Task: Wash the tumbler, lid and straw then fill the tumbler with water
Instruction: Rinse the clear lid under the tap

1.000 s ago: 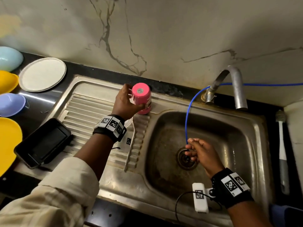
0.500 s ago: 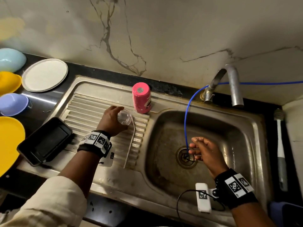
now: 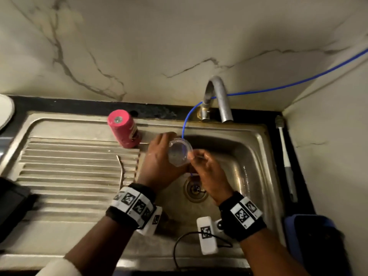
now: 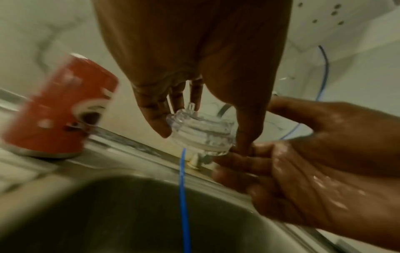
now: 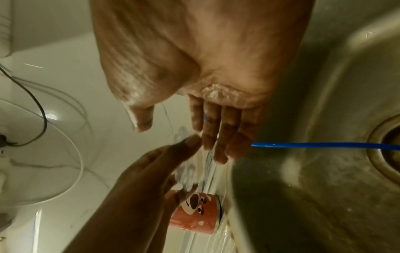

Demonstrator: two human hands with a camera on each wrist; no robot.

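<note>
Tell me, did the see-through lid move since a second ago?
Yes. The lid was on the ribbed drainboard left of the pink tumbler; now the left hand holds it right of the tumbler, over the sink basin.

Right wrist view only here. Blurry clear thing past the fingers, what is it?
Observer: The clear lid. The left hand pinches its rim, thumb against fingers.
Operator: Right hand gripping it too?
Observer: From the head view, the right hand touches the lid's edge. I cannot tell whether it grips.
Operator: Straw?
Observer: The straw lies alone on the drainboard, left of both hands.
</note>
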